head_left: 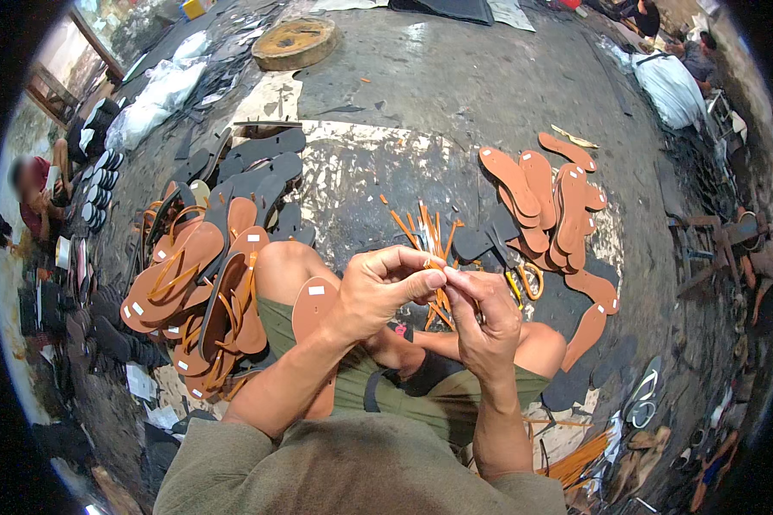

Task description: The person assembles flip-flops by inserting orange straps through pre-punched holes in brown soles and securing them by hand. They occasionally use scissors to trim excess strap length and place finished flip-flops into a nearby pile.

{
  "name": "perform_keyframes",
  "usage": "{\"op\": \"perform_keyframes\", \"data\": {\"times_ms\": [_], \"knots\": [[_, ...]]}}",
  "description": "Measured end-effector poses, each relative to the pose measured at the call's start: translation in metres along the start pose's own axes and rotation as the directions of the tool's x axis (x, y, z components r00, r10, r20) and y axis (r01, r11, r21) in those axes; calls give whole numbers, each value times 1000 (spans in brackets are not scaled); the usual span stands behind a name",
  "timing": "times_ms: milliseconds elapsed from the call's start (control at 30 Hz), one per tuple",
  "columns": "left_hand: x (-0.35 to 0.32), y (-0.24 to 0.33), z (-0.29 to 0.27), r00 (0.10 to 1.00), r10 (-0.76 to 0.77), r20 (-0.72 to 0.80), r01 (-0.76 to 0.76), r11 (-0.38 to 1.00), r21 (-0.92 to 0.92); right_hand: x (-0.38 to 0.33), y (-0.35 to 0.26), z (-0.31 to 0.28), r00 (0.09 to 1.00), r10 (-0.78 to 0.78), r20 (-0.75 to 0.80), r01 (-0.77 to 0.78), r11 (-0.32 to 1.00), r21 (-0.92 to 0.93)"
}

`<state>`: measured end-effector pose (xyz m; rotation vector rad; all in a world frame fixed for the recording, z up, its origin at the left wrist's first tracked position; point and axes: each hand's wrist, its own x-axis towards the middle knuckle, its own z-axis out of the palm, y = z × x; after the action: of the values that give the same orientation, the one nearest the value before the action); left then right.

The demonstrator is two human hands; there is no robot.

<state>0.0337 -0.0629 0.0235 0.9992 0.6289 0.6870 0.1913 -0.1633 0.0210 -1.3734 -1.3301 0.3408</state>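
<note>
In front of my lap, my left hand (386, 287) and my right hand (488, 319) meet fingertip to fingertip, both pinching. A small piece of tan-orange strap (429, 264) shows between the fingers; most of it is hidden. Just beyond my hands lies a bundle of thin tan-orange straps (423, 225), spread out on the dark board. A brown sandal sole (315, 302) with a white label rests on my lap beside my left forearm. Right of my hands are scissors (532, 281) with orange-yellow handles, partly hidden by dark pieces.
On the left is a heap of strapped brown sandals (176, 279) with black soles (266, 154) behind. Loose brown soles (541, 193) are piled at the right. More straps (580, 459) lie near my right elbow. A round wooden block (296, 45) stands far ahead. Another person (39, 193) sits far left.
</note>
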Motion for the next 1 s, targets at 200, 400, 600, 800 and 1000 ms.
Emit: {"op": "perform_keyframes", "data": {"times_ms": [200,400,600,800,1000], "knots": [[-2,-8,3,998,43,-56,-43,999,8,-1,-1,12,997,79,-17,-78,994,75],[-14,-7,-10,969,242,-52,-191,864,465,-17,4,21,937,348,21,-343,909,236],[-68,11,-107,937,261,233,-129,-362,923,-6,-64,-49,987,-93,130,-3,802,597],[-117,17,-85,969,25,-246,134,780,611,22,-97,-69,858,-475,196,126,565,816],[-74,55,-47,977,-7,-214,138,785,604,13,-88,-40,961,-245,131,157,868,470]]}}
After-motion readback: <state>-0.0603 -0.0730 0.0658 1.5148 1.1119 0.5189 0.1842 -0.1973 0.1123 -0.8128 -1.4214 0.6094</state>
